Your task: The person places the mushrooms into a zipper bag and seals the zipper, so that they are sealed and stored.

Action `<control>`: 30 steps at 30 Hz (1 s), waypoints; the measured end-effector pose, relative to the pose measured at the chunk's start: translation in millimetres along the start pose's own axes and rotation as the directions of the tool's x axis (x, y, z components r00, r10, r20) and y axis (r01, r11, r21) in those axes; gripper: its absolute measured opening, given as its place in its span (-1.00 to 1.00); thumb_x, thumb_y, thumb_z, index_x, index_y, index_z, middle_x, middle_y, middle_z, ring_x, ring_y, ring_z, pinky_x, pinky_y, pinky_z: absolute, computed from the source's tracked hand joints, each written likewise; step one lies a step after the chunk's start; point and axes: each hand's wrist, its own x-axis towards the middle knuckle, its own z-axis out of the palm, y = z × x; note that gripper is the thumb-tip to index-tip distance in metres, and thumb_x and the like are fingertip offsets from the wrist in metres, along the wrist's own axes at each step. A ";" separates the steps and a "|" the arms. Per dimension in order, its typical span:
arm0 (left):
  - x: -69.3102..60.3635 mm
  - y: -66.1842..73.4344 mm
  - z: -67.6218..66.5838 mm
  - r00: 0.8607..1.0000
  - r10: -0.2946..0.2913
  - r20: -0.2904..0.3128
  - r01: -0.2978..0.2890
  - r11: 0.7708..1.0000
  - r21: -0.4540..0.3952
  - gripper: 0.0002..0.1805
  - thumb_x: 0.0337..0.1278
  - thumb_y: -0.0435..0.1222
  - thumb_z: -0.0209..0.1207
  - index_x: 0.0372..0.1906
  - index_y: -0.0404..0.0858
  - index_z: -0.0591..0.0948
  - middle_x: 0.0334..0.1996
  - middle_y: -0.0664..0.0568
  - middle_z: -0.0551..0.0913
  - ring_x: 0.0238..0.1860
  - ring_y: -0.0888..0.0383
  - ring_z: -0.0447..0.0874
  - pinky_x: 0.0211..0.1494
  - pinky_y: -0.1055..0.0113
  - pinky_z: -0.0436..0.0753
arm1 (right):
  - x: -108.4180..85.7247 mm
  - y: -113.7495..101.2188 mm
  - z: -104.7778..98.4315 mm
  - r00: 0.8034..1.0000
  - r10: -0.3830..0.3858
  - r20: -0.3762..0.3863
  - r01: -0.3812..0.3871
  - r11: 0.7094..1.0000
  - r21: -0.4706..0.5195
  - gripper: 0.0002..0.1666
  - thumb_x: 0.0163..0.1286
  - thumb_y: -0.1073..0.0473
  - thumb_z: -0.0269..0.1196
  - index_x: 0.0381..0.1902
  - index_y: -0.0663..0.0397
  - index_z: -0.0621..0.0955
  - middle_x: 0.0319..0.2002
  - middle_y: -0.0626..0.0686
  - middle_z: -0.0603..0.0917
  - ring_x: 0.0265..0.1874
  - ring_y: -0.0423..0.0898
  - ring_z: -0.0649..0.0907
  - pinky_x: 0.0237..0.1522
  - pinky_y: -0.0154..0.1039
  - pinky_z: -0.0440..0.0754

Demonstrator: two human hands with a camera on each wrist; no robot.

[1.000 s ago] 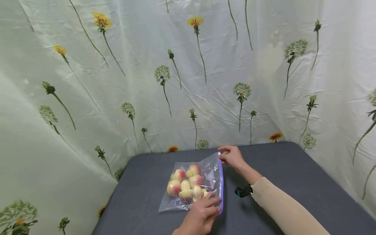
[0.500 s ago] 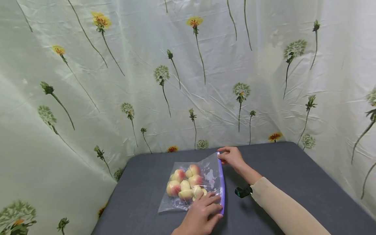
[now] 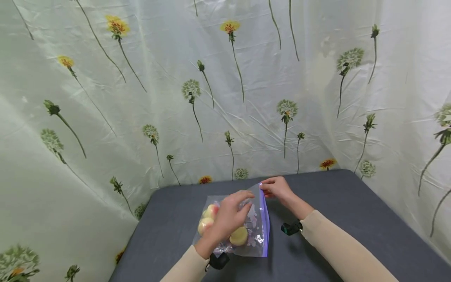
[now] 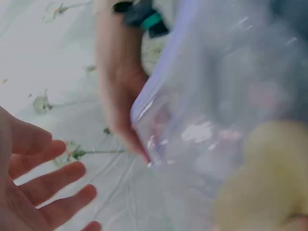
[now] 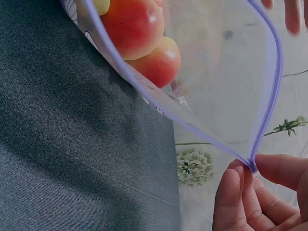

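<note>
A clear zip bag (image 3: 253,246) with a purple zip strip (image 3: 264,219) lies on the table, holding several yellow and red peach-like fruits (image 5: 134,29). One yellow piece (image 3: 239,235) shows beside my left forearm. My right hand (image 3: 280,190) pinches the far corner of the zip between thumb and fingers; the right wrist view shows the bag's mouth parted there. Above the bag is my left hand (image 3: 230,213), hiding some of the fruits. In the left wrist view its fingers (image 4: 57,183) are loosely spread, holding nothing, apart from the zip.
The dark grey table (image 3: 176,227) extends around the bag. Behind it and at both sides hangs a pale curtain (image 3: 169,98) printed with dandelions. A dark band (image 3: 291,228) sits on my right wrist, another (image 3: 218,261) on my left.
My left hand has left the near end of the zip and moved up and away over the bag. My right hand keeps its pinch on the far corner. The zip edges have parted.
</note>
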 end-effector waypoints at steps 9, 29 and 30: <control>59.7 -39.4 -3.0 0.911 -0.311 0.272 0.390 0.863 -0.319 -0.75 0.46 -0.23 0.15 0.12 -0.07 0.67 0.06 0.10 0.69 0.09 0.12 0.66 0.08 0.10 0.61 | 0.3 -3.8 0.5 1.000 0.025 0.003 -0.025 1.000 -0.006 -0.67 0.35 0.23 0.37 -0.03 0.39 0.69 -0.44 0.09 0.74 -0.50 -0.12 0.71 -0.18 0.04 0.71; 102.2 -76.2 28.6 0.813 -0.406 0.418 0.499 0.855 -0.141 -0.73 0.43 -0.31 0.09 0.07 -0.22 0.70 0.05 -0.08 0.68 0.06 0.00 0.63 0.06 0.07 0.60 | 0.0 -3.0 0.6 0.999 0.030 -0.020 -0.031 0.999 -0.031 -0.70 0.35 0.22 0.38 -0.07 0.35 0.72 -0.44 0.05 0.74 -0.47 -0.12 0.71 -0.19 0.00 0.71; 102.5 -77.6 29.8 0.813 -0.407 0.416 0.500 0.854 -0.142 -0.74 0.42 -0.32 0.10 0.05 -0.24 0.71 0.03 -0.07 0.69 0.04 0.00 0.64 0.05 0.07 0.60 | 0.1 -3.6 0.8 0.999 0.028 -0.020 -0.029 0.999 -0.032 -0.71 0.35 0.22 0.37 -0.07 0.35 0.72 -0.43 0.05 0.74 -0.47 -0.12 0.71 -0.18 0.00 0.70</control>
